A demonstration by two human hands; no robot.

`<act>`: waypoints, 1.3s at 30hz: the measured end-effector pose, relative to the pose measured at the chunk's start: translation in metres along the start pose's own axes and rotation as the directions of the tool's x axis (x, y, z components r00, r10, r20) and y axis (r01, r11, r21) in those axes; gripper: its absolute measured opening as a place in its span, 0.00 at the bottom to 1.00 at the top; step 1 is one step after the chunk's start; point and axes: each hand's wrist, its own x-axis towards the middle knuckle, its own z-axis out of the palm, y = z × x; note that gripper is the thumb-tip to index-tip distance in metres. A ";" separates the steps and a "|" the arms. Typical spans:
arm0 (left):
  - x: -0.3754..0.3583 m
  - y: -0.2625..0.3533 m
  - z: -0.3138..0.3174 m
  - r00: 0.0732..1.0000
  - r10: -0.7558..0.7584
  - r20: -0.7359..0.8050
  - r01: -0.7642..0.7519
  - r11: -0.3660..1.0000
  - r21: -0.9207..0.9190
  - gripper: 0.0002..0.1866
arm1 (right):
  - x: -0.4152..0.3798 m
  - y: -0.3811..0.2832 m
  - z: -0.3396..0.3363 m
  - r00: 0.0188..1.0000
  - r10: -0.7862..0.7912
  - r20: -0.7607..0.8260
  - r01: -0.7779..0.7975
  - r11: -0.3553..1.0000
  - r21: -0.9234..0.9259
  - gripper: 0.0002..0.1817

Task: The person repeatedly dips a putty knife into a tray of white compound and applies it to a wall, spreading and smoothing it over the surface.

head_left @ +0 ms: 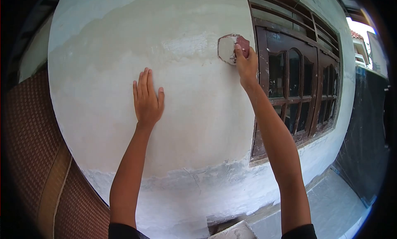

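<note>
Wall (198, 119) under tool (226, 49) beside window (295, 69)

Right hand (247, 67) grips the tool by its reddish edge, at the wall just beside the window. Left hand (147, 100) is flat, fingers extended; its contact with the wall cannot be confirmed from this angle. Step in hand, judged: surface finishing. Any next stroke calls for even pressure, clear of the window.

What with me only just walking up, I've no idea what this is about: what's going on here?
A person is working at a patchy, pale wall with both bare hands. The right hand grips a flat reddish tool, largely coated with pale material, up beside the brown window. The left hand is held open, apparently flat against the wall, lower down. A whiter patch shows just left of the tool.
</note>
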 end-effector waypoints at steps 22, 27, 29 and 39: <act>0.001 0.005 0.000 1.000 -0.019 0.012 0.018 0.999 0.030 0.33 | 0.030 0.010 -0.046 0.897 0.148 -0.416 -0.219 0.967 -0.127 0.18; 0.000 0.004 0.001 1.000 -0.019 0.017 0.019 0.999 0.033 0.33 | 0.008 -0.005 0.001 0.993 -0.070 -0.090 0.077 0.994 0.079 0.14; 0.000 0.002 0.002 1.000 -0.016 0.015 0.015 0.999 0.029 0.33 | -0.005 -0.017 0.028 0.971 -0.236 0.027 0.236 0.972 0.008 0.16; 0.000 0.003 -0.001 1.000 -0.006 0.011 0.006 1.000 0.006 0.32 | 0.030 -0.009 -0.025 0.962 0.054 -0.268 -0.105 0.978 -0.181 0.18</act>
